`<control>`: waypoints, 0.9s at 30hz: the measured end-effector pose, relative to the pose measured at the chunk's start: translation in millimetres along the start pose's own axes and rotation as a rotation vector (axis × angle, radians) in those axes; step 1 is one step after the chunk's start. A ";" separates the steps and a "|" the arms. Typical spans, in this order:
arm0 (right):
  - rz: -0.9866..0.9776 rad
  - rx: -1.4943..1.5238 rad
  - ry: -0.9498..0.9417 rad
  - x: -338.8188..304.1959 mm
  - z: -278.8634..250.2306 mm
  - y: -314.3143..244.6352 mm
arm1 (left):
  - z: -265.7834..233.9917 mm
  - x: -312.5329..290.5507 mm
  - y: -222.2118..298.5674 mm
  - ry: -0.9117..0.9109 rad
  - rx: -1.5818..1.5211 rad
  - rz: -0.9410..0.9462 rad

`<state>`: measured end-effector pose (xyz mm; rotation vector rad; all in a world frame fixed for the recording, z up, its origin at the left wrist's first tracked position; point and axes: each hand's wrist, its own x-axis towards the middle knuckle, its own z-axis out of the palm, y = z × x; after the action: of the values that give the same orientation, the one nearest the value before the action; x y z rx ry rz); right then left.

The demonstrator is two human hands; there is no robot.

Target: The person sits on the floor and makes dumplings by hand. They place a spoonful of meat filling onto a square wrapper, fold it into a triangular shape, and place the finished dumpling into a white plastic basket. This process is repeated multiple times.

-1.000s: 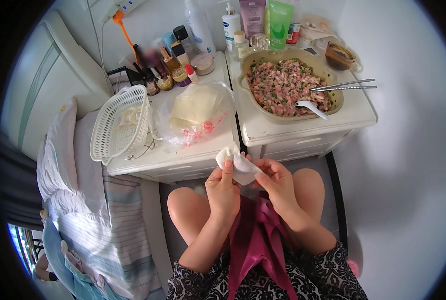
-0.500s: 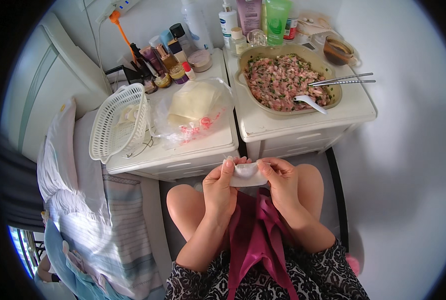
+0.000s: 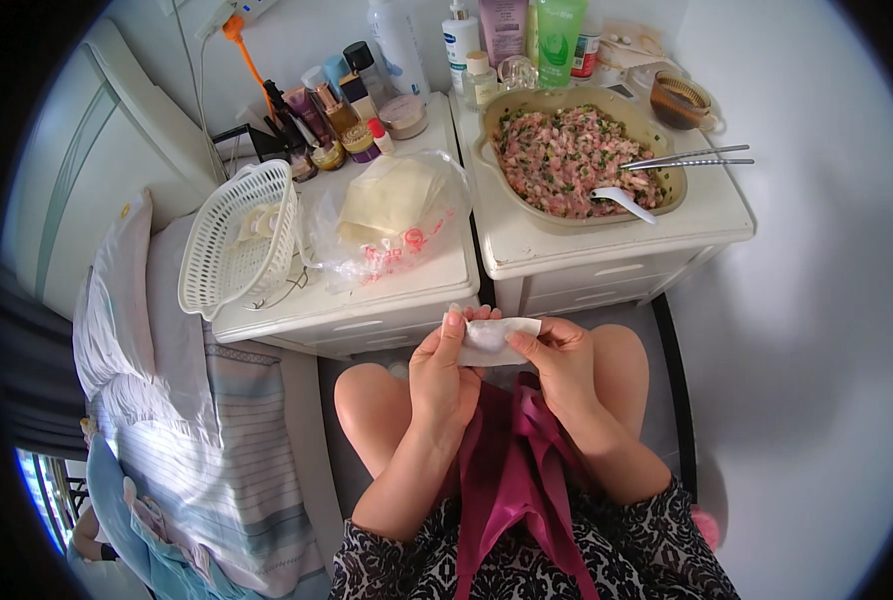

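Above my lap, both hands hold a pale dough wrapper (image 3: pixel 489 352) folded around a pinkish lump of filling that shows through. My left hand (image 3: pixel 441 372) is closed on its left end, with the thumb up along the edge and fingers behind. My right hand (image 3: pixel 565 368) pinches the right side, its thumb pressed on the front of the dough. Ahead to the right is a beige basin (image 3: pixel 502 190) of minced meat with green bits (image 3: pixel 572 150). A white spoon (image 3: pixel 622 203) and metal chopsticks (image 3: pixel 692 158) rest in it. A stack of wrappers (image 3: pixel 392 200) lies on a plastic bag (image 3: pixel 367 262).
A white slotted basket (image 3: pixel 212 250) with a few folded pieces inside stands at the left cabinet's edge. Bottles and jars (image 3: pixel 342 115) crowd the back. A brown cup (image 3: pixel 679 100) sits behind the basin. A bed (image 3: pixel 247 450) is on the left, a wall (image 3: pixel 817 300) on the right.
My right thumb has moved left and down over the dough. The wrapper's upper right corner now stands up, and the filling is more covered. My left hand has hardly shifted.
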<state>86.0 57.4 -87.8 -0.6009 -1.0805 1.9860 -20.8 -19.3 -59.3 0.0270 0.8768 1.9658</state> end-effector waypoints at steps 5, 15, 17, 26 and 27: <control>-0.014 -0.022 0.002 -1.6 6.2 -3.1 | 0.4 -0.3 0.1 -0.006 -0.026 0.026; 0.097 -0.214 -0.174 6.3 1.7 -16.7 | -3.7 -1.4 -0.7 0.012 0.052 0.061; 0.011 -0.342 -0.200 8.3 2.4 -13.9 | -8.5 1.9 -4.9 -0.001 0.051 0.083; 0.048 -0.178 -0.075 3.3 3.6 -13.3 | 0.8 -2.6 -1.7 0.020 0.052 0.058; 0.073 -0.089 -0.044 2.7 3.6 -14.5 | 0.9 -2.3 -2.3 0.016 0.049 0.056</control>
<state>87.9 62.7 -73.7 -0.6543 -1.1940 2.0310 -17.5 -19.9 -59.1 0.0651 0.9442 1.9980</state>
